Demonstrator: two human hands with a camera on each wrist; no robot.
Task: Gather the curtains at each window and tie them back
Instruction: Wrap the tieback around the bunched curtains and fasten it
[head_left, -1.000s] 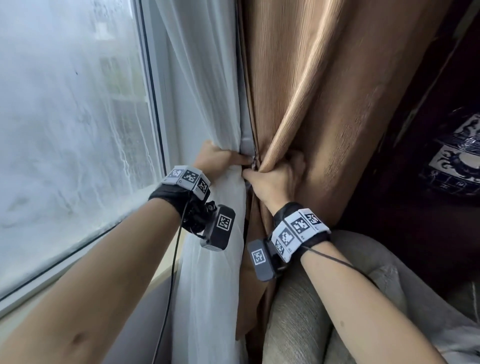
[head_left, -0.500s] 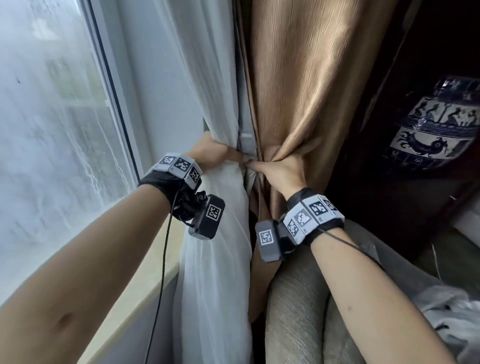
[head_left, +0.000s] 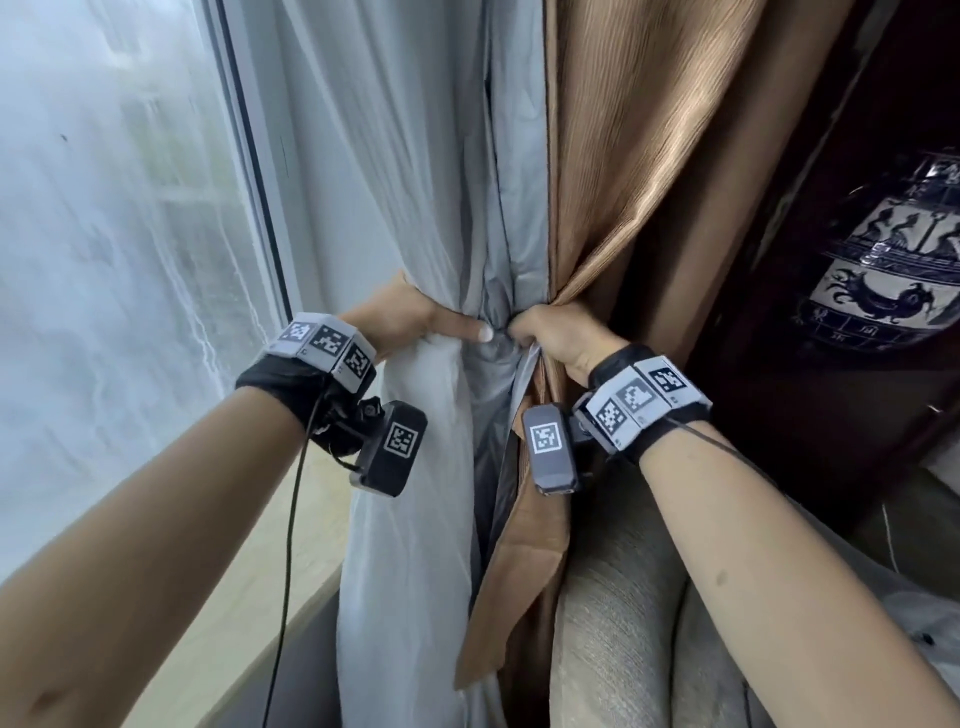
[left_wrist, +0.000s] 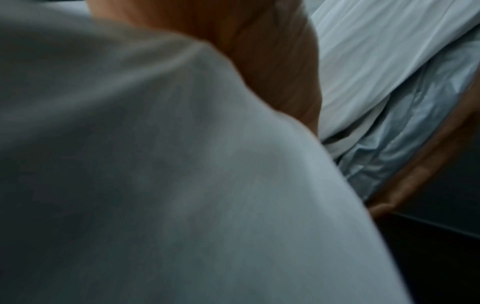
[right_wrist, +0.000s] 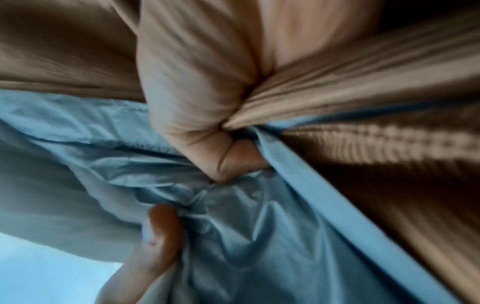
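Here, both curtains bunched, no tie on yet.

From the head view, my left hand (head_left: 410, 319) wraps the white sheer curtain (head_left: 410, 519) and my right hand (head_left: 558, 332) clutches the brown curtain (head_left: 649, 182) beside the window (head_left: 104, 260); compared with a second ago, they're drawn tighter. My left wrist view shows mostly blurred sheer. My right wrist view shows fingers (right_wrist: 233, 156) pinching brown fabric and its blue-grey lining (right_wrist: 259, 226). Tying remains.

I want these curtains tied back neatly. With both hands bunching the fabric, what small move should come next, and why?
Probably squeeze the bundle tighter. The left hand wraps the white curtain and the right hand grips the brown curtain, but grey lining bulges loose between them, and no tie is visible.
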